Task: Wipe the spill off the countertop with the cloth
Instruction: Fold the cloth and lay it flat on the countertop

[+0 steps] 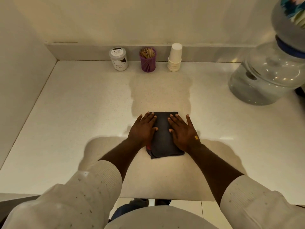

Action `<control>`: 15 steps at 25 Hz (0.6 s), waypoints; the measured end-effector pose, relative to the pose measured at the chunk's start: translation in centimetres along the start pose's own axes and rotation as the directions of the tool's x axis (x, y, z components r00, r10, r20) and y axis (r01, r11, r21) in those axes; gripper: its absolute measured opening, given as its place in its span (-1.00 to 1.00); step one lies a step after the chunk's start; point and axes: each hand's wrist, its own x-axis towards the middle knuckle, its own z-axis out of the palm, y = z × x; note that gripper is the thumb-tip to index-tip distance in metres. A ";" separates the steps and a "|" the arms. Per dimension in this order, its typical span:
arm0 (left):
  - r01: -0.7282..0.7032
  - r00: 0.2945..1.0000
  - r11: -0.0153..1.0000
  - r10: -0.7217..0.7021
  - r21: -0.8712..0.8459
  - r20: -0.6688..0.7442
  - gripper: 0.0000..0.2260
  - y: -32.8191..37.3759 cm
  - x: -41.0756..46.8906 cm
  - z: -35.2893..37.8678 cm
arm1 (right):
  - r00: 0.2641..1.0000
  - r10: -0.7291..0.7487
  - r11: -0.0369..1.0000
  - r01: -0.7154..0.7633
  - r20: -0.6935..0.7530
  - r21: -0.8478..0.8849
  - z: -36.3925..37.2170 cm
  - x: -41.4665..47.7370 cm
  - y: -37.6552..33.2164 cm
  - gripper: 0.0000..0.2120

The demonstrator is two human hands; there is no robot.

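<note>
— Surface? Pale speckled countertop (66, 113) in a corner, jar (118, 59), toothpick holder (148, 60) and stacked paper cups (175, 57) along the back edge.
— Cloth? Dark folded cloth (163, 134) mid-counter, under both palms.
— Fingers? Left hand (143, 130) and right hand (183, 132) flat, fingers extended, pressing, not gripping.

Dark folded cloth (163, 134) flat on countertop (66, 121) — damp streak (160, 91) beyond

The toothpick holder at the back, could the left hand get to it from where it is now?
Probably yes. The left hand lies flat on the dark cloth, and only bare countertop lies between it and the purple toothpick holder. The jar and cup stack stand clear beside it.
</note>
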 end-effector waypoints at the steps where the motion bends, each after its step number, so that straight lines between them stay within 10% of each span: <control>1: 0.007 1.000 1.000 -0.007 -0.005 0.009 -0.47 -0.2 0.1 0.1 | 0.999 -0.010 1.000 0.011 -0.033 0.021 0.2 -0.2 0.0 -0.48; 15: -0.072 0.984 0.994 0.057 -0.084 -0.171 -0.74 -1.3 1.5 -0.2 | 0.964 0.164 0.982 -0.141 -0.207 0.123 -0.6 2.2 -1.7 -0.78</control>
